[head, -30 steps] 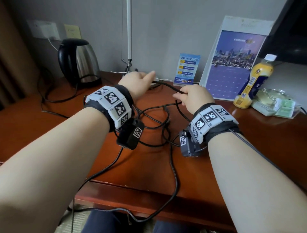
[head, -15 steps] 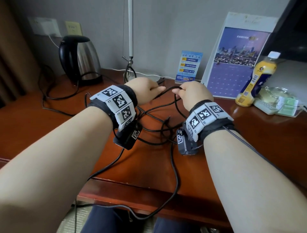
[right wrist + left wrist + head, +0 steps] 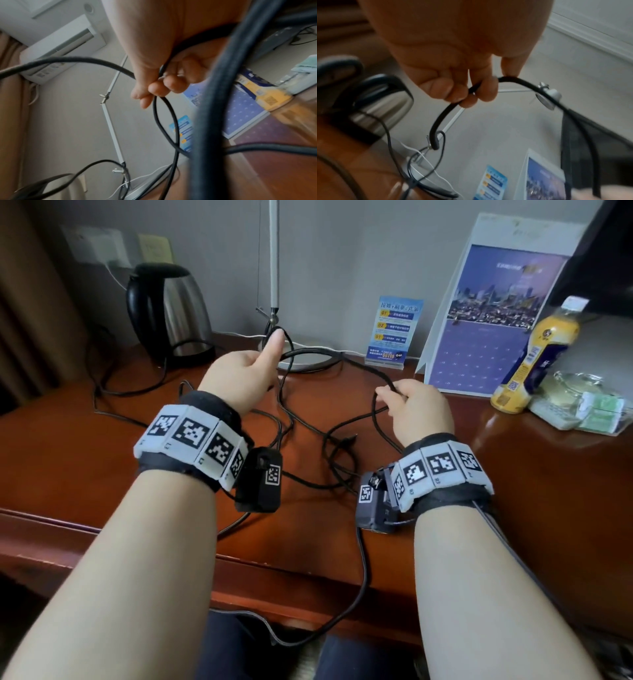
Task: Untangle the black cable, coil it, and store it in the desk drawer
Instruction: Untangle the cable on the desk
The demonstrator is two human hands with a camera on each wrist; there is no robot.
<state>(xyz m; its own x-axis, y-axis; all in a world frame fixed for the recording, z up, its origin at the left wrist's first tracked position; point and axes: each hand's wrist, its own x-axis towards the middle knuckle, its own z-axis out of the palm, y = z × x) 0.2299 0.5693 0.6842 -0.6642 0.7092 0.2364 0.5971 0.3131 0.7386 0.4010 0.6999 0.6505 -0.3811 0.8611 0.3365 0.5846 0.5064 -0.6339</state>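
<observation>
The black cable (image 3: 342,361) stretches between both hands above the wooden desk (image 3: 85,460), its held span running roughly left to right and sloping down toward the right, while the rest falls in loose tangled loops on the desktop and one strand trails over the front edge toward the person's lap. The left hand (image 3: 239,378), raised toward the back, pinches the cable with curled fingers, thumb sticking up, a small loop arching just past it. The right hand (image 3: 418,409), lower and nearer, has its fingers curled round another stretch. Behind stand a kettle (image 3: 171,313), a lamp pole (image 3: 274,258), a blue card (image 3: 394,330), a calendar (image 3: 493,316) and a yellow bottle (image 3: 534,357).
</observation>
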